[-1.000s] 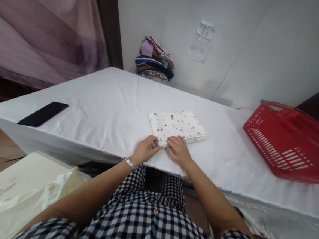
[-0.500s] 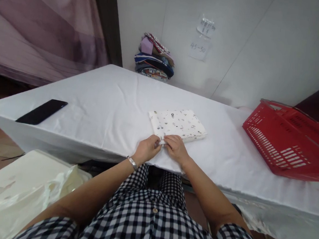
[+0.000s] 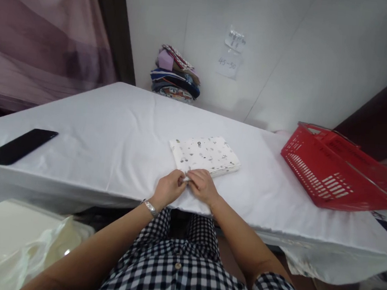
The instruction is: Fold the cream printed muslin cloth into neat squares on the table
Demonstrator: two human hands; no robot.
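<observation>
A folded white cloth (image 3: 206, 153) with small dark and grey prints lies on the white-covered table in front of me. At its near left corner, my left hand (image 3: 169, 187) pinches the edge between thumb and fingers. My right hand (image 3: 203, 187) is closed beside it, pinching the same corner, and the two hands' fingertips almost meet. What lies right between the fingertips is mostly hidden. A silver bracelet (image 3: 151, 208) circles my left wrist.
The white tablecloth (image 3: 139, 144) covers the table. A red plastic basket (image 3: 334, 172) stands on the right, a black phone (image 3: 18, 145) lies at the left. Folded clothes (image 3: 176, 75) are stacked by the wall. A white surface with plastic sheeting (image 3: 57, 241) is at lower left.
The view has shifted slightly, so the table's things appear further left. Both hands stay pinched at the cloth's near left corner, with hardly any movement.
</observation>
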